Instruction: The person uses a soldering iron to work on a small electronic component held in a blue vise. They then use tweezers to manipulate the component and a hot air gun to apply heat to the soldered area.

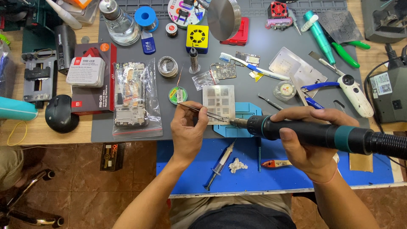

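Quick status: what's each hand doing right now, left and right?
Left hand: closed, pinching tweezers over the square metal stencil.
Right hand: closed around the hot-air handpiece.

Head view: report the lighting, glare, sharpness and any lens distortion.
Head view: even overhead light, with only soft shadows under the left hand and right hand; bright glare on the round metal disc and the glass bottle; the tweezers and hot-air handle are sharp; wide-angle bending curves the desk edges toward the corners.
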